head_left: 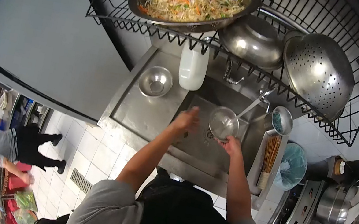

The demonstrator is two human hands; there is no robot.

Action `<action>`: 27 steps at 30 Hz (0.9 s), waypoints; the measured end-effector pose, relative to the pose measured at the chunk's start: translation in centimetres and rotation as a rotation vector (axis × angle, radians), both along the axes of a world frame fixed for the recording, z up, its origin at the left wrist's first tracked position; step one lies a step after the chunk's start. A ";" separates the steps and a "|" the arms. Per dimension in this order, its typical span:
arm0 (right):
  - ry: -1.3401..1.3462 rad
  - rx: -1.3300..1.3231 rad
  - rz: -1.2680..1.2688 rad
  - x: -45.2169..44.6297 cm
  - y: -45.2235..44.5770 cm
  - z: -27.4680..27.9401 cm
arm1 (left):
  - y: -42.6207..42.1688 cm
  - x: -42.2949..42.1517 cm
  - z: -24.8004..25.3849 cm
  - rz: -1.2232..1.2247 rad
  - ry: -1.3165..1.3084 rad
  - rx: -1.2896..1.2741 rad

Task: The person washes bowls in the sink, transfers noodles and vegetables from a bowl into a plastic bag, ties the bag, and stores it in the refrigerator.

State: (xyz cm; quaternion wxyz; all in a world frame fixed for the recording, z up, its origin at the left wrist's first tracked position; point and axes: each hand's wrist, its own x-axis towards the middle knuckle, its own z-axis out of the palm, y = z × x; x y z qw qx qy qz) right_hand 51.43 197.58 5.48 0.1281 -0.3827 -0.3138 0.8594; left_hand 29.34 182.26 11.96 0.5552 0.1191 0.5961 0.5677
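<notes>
Bowl [223, 125] over sink [214, 158], at 11 o'clock from our right hand [230, 146], fingers closed on rim. If rim is wet, our one-handed grip could slip, dropping bowl. Left hand [186, 121] at bowl's 9 o'clock, blurred, loosely open, seemingly empty. Tap [251, 107] at 1 o'clock; careless lift could knock bowl against it. Jug [193, 69] at 11.

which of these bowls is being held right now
The sink bowl, gripped at its rim by the right hand; the counter bowl and rack bowl have no hand on them.
</notes>
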 end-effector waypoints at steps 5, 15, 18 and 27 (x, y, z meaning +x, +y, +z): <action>-0.173 -0.001 -0.230 1.5 -1.1 1.1 | -8.1 -11.4 0.5 0.558 0.077 0.111; -0.234 0.110 -0.110 1.9 -0.1 4.1 | -9.4 -12.0 1.7 0.556 0.461 -0.024; -0.036 0.143 -0.319 1.2 -0.4 5.5 | -10.0 -7.6 2.5 0.426 0.421 -0.097; 0.092 0.430 -0.266 -3.5 2.6 4.7 | 0.0 -3.5 -14.1 -0.335 0.826 0.201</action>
